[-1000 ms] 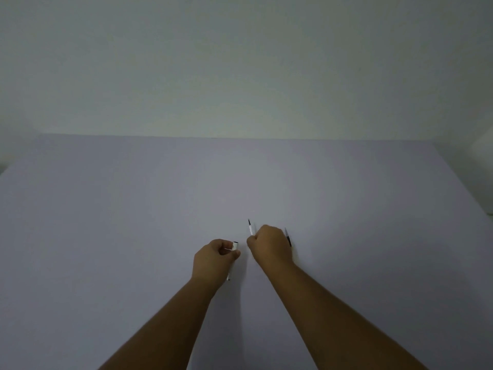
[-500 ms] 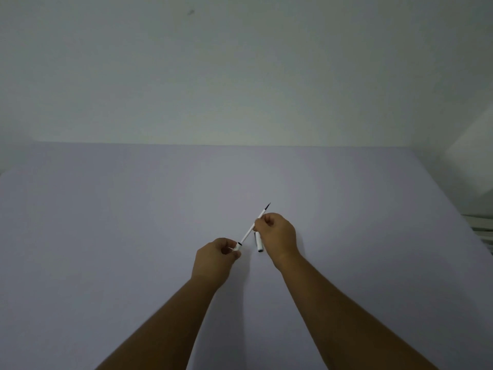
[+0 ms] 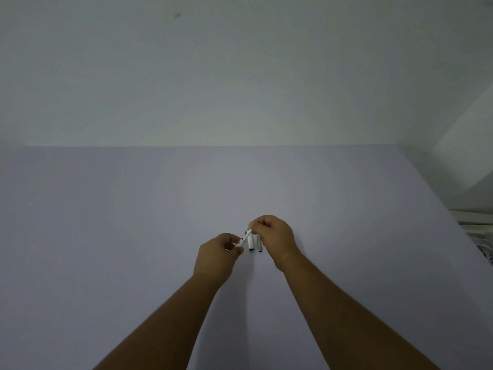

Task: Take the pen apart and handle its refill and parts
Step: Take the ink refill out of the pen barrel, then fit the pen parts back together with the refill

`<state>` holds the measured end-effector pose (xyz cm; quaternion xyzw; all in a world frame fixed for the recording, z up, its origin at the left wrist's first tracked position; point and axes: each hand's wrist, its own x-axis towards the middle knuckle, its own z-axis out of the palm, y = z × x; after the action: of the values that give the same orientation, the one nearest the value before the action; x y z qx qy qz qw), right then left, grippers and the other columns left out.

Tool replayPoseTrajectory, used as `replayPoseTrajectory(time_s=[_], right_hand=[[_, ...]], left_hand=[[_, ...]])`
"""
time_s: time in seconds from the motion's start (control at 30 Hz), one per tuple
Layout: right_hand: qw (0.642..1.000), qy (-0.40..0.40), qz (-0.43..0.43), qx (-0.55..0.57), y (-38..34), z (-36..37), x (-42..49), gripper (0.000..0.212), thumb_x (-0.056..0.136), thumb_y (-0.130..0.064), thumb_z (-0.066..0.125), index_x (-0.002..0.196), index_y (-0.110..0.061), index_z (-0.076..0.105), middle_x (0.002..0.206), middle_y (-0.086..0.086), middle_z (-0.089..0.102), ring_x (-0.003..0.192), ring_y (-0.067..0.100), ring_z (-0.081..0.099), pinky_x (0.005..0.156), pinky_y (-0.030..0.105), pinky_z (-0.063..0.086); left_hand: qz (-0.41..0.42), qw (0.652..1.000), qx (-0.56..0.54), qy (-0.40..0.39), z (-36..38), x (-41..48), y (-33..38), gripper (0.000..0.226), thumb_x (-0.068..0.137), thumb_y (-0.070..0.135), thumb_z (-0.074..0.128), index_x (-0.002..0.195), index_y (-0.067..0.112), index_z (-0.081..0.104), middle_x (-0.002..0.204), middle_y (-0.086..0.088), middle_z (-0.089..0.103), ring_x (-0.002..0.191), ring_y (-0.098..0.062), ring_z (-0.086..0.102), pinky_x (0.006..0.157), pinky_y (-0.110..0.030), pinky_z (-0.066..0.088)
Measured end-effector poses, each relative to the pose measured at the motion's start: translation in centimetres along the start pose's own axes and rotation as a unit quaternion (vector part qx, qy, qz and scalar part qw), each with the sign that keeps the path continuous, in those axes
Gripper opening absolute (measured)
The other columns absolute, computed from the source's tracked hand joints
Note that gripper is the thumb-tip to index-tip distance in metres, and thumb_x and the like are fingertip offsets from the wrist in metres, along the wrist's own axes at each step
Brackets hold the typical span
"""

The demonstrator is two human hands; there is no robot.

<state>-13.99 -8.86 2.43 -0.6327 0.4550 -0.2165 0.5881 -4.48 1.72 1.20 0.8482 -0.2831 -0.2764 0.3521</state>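
Both bare forearms are reaching in from the bottom edge over a pale lilac table (image 3: 133, 236), meeting near its middle.

The left hand (image 3: 218, 256) is sitting curled, thumb and fingers pinching the lower end of a thin white piece, seemingly the refill (image 3: 245, 239). A dark band is showing on it just beyond the fingertips.

The right hand (image 3: 274, 236) is sitting slightly farther from the person than the left, knuckles up, fingertips pinching the upper end of the same thin piece. The piece is slanting from lower left to upper right, bridging the gap between the two hands and held clear of the table. Whether it is one part or two joined parts is too small to tell.

Two other pen parts are lying on the table just under and between the hands, side by side and roughly parallel, pointing toward the person. The nearer to the left hand is a white barrel (image 3: 250, 243) with a dark end. Just beside it, partly tucked under the right hand, a slimmer greyish part (image 3: 259, 244) is lying.

A plain pale wall (image 3: 240, 76) is standing behind the table's far edge.
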Motion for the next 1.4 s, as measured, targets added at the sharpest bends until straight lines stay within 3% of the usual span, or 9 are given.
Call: replayPoseTrajectory(time_s=[0.23, 0.33, 0.43, 0.57, 0.73, 0.87, 0.97, 1.1, 1.4], right_hand=[[0.999, 0.002, 0.043, 0.009, 0.4, -1.0, 1.1, 0.023, 0.083, -0.039, 0.063, 0.077, -0.018, 0.068, 0.074, -0.005, 0.065, 0.064, 0.011, 0.055, 0.063, 0.025, 0.044], [0.982, 0.045, 0.035, -0.178, 1.3, -1.4, 2.3, 0.025, 0.087, -0.025, 0.056, 0.075, -0.005, 0.065, 0.076, 0.009, 0.067, 0.076, 0.028, 0.062, 0.069, 0.037, 0.050], [0.928, -0.003, 0.041, -0.371, 2.6, -0.8, 2.9, 0.025, 0.088, -0.021, 0.051, 0.066, -0.009, 0.057, 0.073, 0.009, 0.064, 0.075, 0.028, 0.060, 0.062, 0.032, 0.045], [0.896, 0.002, 0.053, -0.440, 4.0, 0.4, 3.5, 0.032, 0.092, -0.035, 0.048, 0.098, -0.009, 0.065, 0.103, 0.009, 0.069, 0.094, 0.028, 0.065, 0.066, 0.026, 0.040], [0.886, 0.004, 0.063, -0.459, 4.3, 0.9, 3.7, 0.030, 0.092, -0.034, 0.049, 0.098, -0.009, 0.064, 0.104, 0.008, 0.069, 0.094, 0.027, 0.065, 0.067, 0.027, 0.041], [0.921, 0.041, 0.064, -0.383, 2.7, 0.9, 3.3, 0.029, 0.088, -0.035, 0.052, 0.078, -0.010, 0.063, 0.068, 0.001, 0.058, 0.060, 0.018, 0.052, 0.053, 0.024, 0.036], [0.982, 0.065, 0.050, -0.172, 1.0, 0.6, 3.0, 0.027, 0.084, -0.028, 0.057, 0.068, -0.006, 0.063, 0.053, -0.003, 0.049, 0.049, 0.011, 0.042, 0.048, 0.025, 0.033], [0.997, 0.041, 0.050, 0.039, -1.1, -0.1, 1.8, 0.018, 0.085, -0.024, 0.056, 0.076, -0.014, 0.068, 0.074, 0.005, 0.068, 0.056, 0.013, 0.048, 0.053, 0.026, 0.041], [0.999, 0.018, 0.005, 0.039, -2.5, -1.5, -0.2, 0.014, 0.084, -0.022, 0.059, 0.073, -0.021, 0.068, 0.084, 0.002, 0.075, 0.054, 0.012, 0.048, 0.053, 0.027, 0.043]], left_hand=[[-0.002, 1.000, -0.004, -0.005, 0.2, 0.2, 0.0, 0.015, 0.082, 0.027, 0.067, 0.097, 0.026, 0.067, 0.076, 0.011, 0.060, 0.066, -0.003, 0.055, 0.052, -0.013, 0.037], [-0.013, 1.000, -0.025, -0.005, 0.0, 0.3, -0.3, 0.015, 0.081, 0.027, 0.068, 0.096, 0.026, 0.067, 0.076, 0.012, 0.060, 0.067, -0.003, 0.056, 0.052, -0.013, 0.038], [-0.023, 0.999, -0.042, 0.000, -0.2, 0.2, -0.6, 0.014, 0.081, 0.026, 0.068, 0.095, 0.026, 0.066, 0.076, 0.012, 0.061, 0.068, -0.004, 0.056, 0.054, -0.016, 0.039], [-0.035, 0.998, -0.052, 0.001, -0.5, 0.1, -1.1, 0.011, 0.081, 0.026, 0.068, 0.092, 0.028, 0.065, 0.075, 0.014, 0.062, 0.068, -0.003, 0.057, 0.053, -0.017, 0.039], [-0.045, 0.997, -0.058, -0.001, -0.9, 0.1, -1.7, 0.010, 0.080, 0.027, 0.068, 0.089, 0.029, 0.065, 0.078, 0.010, 0.064, 0.070, -0.005, 0.058, 0.056, -0.018, 0.041], [-0.042, 0.998, -0.052, -0.004, -1.1, 0.1, -1.6, 0.011, 0.081, 0.027, 0.067, 0.091, 0.029, 0.065, 0.079, 0.009, 0.065, 0.070, -0.004, 0.058, 0.054, -0.016, 0.040], [-0.035, 0.998, -0.043, -0.008, -1.3, 0.1, -1.1, 0.014, 0.082, 0.028, 0.066, 0.096, 0.027, 0.065, 0.080, 0.008, 0.064, 0.069, -0.003, 0.057, 0.052, -0.014, 0.038], [-0.022, 0.999, -0.027, -0.014, -1.6, -0.1, 0.0, 0.013, 0.084, 0.028, 0.066, 0.096, 0.028, 0.064, 0.078, 0.010, 0.061, 0.066, -0.004, 0.055, 0.052, -0.012, 0.038], [0.019, 0.999, -0.026, -0.019, -2.0, -1.2, 1.5, 0.009, 0.083, 0.027, 0.066, 0.086, 0.033, 0.060, 0.078, 0.007, 0.063, 0.064, -0.007, 0.056, 0.052, -0.015, 0.041]])
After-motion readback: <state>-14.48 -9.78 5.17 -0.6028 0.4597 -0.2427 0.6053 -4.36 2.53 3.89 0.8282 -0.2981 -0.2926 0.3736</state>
